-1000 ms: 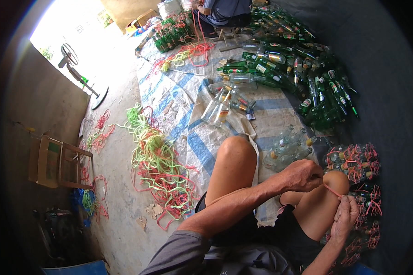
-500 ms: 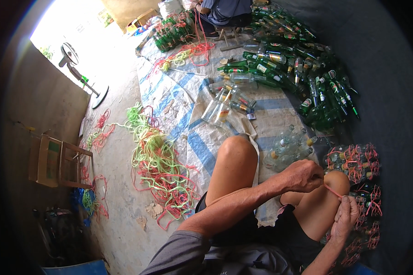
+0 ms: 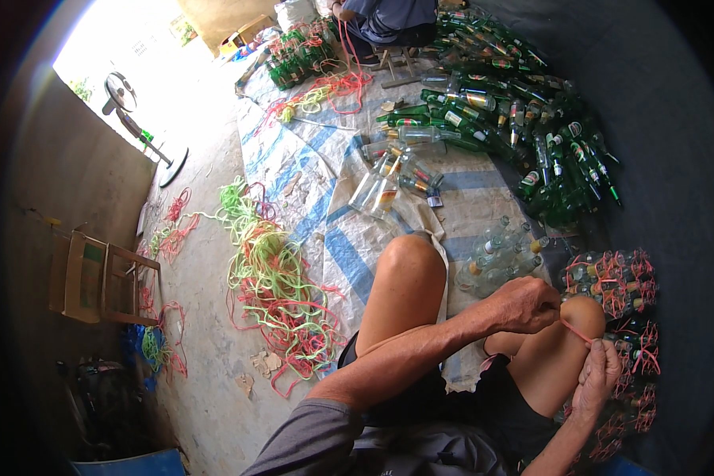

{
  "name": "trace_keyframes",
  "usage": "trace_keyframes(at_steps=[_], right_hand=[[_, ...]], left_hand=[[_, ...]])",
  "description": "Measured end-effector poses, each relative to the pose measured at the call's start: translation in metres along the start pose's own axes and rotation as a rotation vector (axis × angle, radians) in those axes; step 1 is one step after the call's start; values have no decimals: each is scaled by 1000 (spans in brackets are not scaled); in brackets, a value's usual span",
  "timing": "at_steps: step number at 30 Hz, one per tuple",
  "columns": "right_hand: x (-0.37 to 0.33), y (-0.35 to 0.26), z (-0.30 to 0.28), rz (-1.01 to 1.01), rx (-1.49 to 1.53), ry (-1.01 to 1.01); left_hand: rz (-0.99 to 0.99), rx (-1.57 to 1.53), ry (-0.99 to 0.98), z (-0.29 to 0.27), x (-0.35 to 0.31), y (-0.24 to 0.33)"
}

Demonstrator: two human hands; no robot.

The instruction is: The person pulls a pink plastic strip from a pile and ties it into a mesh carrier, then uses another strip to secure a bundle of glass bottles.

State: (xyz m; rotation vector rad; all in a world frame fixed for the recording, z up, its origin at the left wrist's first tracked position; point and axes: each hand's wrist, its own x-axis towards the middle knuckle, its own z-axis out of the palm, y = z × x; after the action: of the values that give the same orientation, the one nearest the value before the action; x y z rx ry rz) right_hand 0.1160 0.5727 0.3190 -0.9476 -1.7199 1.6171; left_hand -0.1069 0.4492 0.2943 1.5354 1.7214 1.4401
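Observation:
Stretched between my two hands, in front of my bent knee at the right, is a short length of red-pink plastic cord [image 3: 576, 331]. My left hand [image 3: 529, 306], its arm reaching across my lap, is closed in a fist on the upper end. Lower and farther right, my right hand [image 3: 597, 374] pinches the other end between thumb and fingers. Beside that knee stand bundles of clear bottles [image 3: 607, 282] tied with pink cord, partly hidden by my leg and right hand. A group of loose clear bottles [image 3: 500, 254] stands just beyond my left hand.
Green bottles [image 3: 559, 159] lie piled at the far right. Several clear bottles [image 3: 385, 186] rest on the blue-striped sheet [image 3: 309, 186]. Tangled green and red cord [image 3: 266, 274] spreads at left, near a wooden chair [image 3: 131, 285] and a standing fan [image 3: 170, 165]. Another person [image 3: 389, 20] sits at the back.

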Motion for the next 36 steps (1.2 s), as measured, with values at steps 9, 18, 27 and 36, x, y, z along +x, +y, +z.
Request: trace_keyframes(at_steps=[9,18,27,36], right_hand=[[0,0,0,5,0,0],[0,0,0,5,8,-6],[0,-1,0,1,-6,-8],[0,-4,1,3,-18,-14]], left_hand=[[24,-23,17,2,0,-2],[11,-12,17,2,-1,-2],[10,-17,24,1,-1,1],[18,-22,41,1,-1,2]])
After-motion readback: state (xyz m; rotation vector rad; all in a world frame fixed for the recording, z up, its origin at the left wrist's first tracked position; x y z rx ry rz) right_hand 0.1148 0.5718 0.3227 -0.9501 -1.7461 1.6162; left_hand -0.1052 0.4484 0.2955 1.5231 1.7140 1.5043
